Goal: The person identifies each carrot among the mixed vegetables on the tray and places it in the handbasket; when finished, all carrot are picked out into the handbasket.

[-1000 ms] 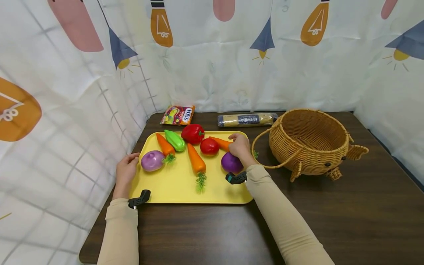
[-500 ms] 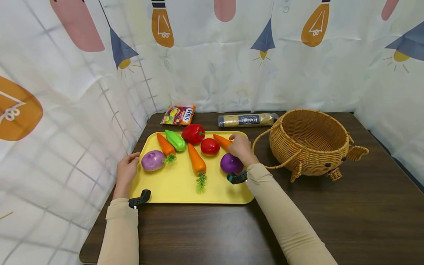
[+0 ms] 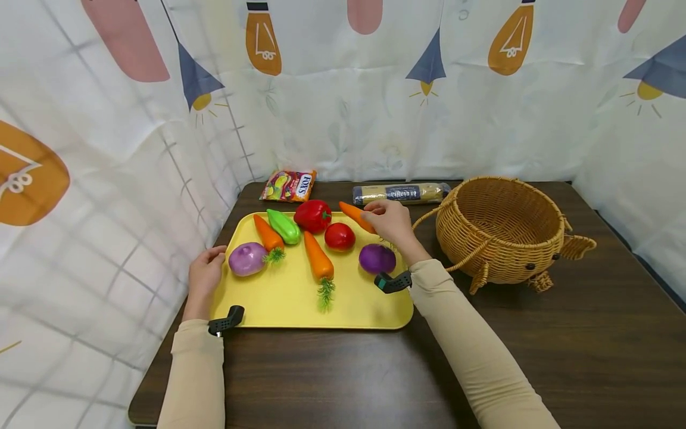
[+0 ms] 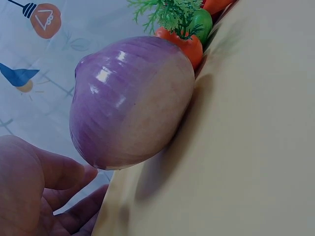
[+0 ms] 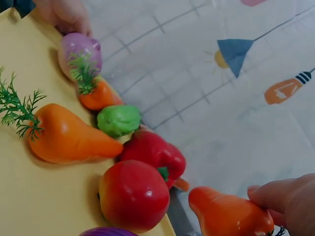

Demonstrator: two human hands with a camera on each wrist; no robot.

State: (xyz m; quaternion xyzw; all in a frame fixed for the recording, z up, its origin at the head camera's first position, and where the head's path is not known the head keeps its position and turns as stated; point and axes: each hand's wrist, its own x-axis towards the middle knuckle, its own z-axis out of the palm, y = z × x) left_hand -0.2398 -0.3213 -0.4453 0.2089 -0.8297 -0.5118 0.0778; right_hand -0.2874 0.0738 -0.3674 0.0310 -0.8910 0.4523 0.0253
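Head view: R hand (image 3: 393,226) pinches a carrot (image 3: 354,215) btwn thumb & fingers, held up at the back R of a yellow tray (image 3: 278,307). Carrot's bright orange, smooth, shiny, plastic-looking; slim w/ a rounded tip aimed away & L, nr the red pepper (image 3: 313,216); thick end's at the hand. Thin green leaf bits peek out under the palm, most of the top hidden. R wrist view, same carrot: deeper orange, small white glints nr the fat end, dark sprig just showing at bottom edge, body apart from tray.

L hand (image 3: 205,277): fingers relaxed, slightly bent, resting at tray's L rim. L wrist view has its thumb right by the lilac onion (image 3: 247,259), purple fading to cream; can't tell if they touch.

Also on tray: short carrot (image 3: 268,233) w/ green fronds beside the onion, green veg (image 3: 284,227) next to it, long carrot (image 3: 318,259) mid-tray w/ leafy end twd the person, red tomato (image 3: 340,237), dark purple veg (image 3: 377,259) nr the R side, just in front of R hand.

Dark wood tabletop (image 3: 321,381) under it all. Wicker basket (image 3: 495,259) w/ animal face sits R of tray, FOX'S packet (image 3: 289,186) & pasta pack (image 3: 402,193) behind.
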